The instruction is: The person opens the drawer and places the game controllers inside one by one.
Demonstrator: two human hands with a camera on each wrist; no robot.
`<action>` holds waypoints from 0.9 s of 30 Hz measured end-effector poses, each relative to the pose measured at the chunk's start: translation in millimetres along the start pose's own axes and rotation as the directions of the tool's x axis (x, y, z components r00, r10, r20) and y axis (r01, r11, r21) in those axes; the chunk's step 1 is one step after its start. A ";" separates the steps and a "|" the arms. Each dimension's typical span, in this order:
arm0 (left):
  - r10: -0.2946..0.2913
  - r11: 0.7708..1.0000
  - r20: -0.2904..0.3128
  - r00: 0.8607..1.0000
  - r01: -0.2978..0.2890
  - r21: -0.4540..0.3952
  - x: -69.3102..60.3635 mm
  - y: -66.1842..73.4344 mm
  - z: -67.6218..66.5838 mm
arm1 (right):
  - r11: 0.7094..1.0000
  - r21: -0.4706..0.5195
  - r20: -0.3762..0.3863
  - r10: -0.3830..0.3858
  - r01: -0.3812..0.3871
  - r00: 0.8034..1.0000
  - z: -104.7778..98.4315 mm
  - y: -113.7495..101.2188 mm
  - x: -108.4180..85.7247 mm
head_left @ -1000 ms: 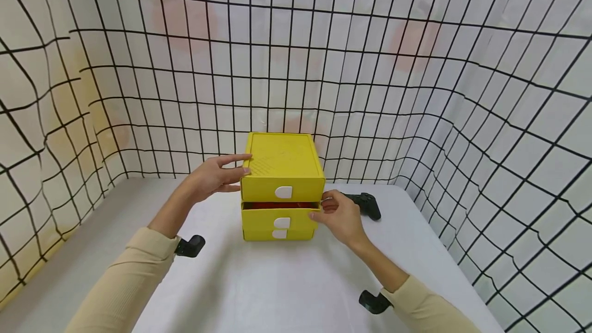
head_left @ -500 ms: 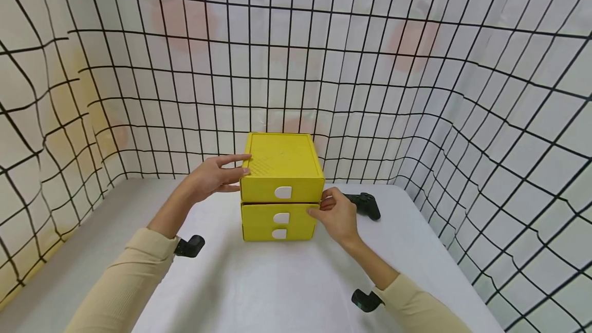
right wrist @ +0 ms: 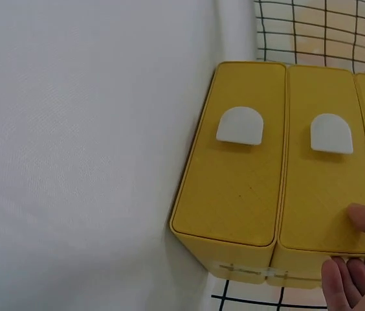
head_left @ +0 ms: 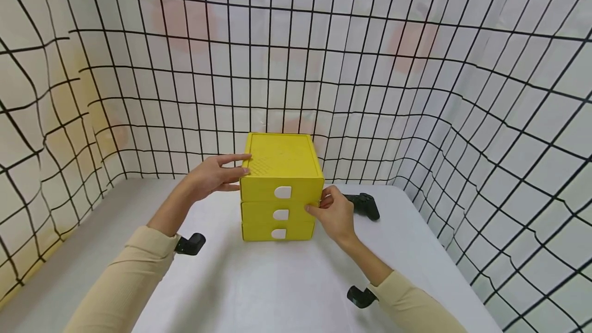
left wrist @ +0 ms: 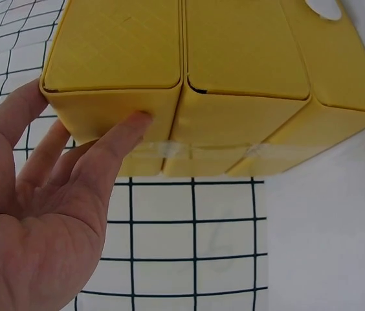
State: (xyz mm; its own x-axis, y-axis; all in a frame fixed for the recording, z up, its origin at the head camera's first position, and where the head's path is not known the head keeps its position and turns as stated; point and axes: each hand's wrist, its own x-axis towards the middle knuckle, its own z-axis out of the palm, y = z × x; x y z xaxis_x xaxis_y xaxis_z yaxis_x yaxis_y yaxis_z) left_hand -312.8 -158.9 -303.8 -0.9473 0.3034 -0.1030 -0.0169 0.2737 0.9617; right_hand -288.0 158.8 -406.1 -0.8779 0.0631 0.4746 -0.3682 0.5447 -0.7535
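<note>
A yellow drawer unit (head_left: 283, 155) stands in the middle of the table, with three drawers stacked one above another. Each drawer front has a white half-round tab, and all three fronts sit flush. My left hand (head_left: 213, 176) rests on the unit's upper left side and top edge, fingers mostly straight. In the left wrist view, one fingertip (left wrist: 137, 123) presses its side wall. At the right front corner, my right hand (head_left: 336, 215) has its thumb on the front of the middle drawer (right wrist: 325, 188) and its fingers curled against the side.
A black game controller (head_left: 365, 205) lies on the white table (head_left: 287, 281), just behind and right of my right hand. Black grid netting (head_left: 296, 66) over pale cloth encloses the back and both sides. A dark wrist camera (head_left: 190, 244) juts from my left sleeve.
The middle drawer, pulled partly out a second ago with something red inside, has slid back into the unit. My right hand has moved inward with it, while my left hand keeps its place.
</note>
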 end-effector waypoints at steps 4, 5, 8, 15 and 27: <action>-0.002 1.000 -0.006 1.000 0.002 0.001 0.3 -0.4 -0.3 | 1.000 -0.003 0.000 -0.011 0.011 1.000 1.0 1.3 0.5; -0.004 1.000 -0.011 1.000 0.004 0.000 0.4 -0.6 -0.2 | 1.000 -0.004 0.003 -0.010 0.010 1.000 0.9 1.4 0.6; -0.007 1.000 -0.019 1.000 0.007 -0.001 0.6 -1.0 0.6 | 1.000 -0.008 0.019 -0.008 0.008 1.000 -0.4 0.6 0.4; -0.017 1.000 -0.024 1.000 0.017 0.007 -0.1 -1.3 0.5 | 0.997 -0.070 0.094 0.024 -0.018 0.995 -10.2 -5.2 -6.1; -0.001 1.000 -0.012 1.000 0.001 0.007 -0.2 -1.3 0.4 | 0.991 -0.137 0.272 0.044 -0.007 0.961 -12.8 -7.2 -24.4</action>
State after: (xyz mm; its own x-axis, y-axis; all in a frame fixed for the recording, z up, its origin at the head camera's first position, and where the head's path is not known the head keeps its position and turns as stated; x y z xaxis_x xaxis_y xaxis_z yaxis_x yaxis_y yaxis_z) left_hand -312.4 -158.9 -305.2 -0.9510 0.2923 -0.1011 -0.0158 0.2805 0.9597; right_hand -260.0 164.0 -406.4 -0.9433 -0.1425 0.2997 -0.3170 0.6536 -0.6872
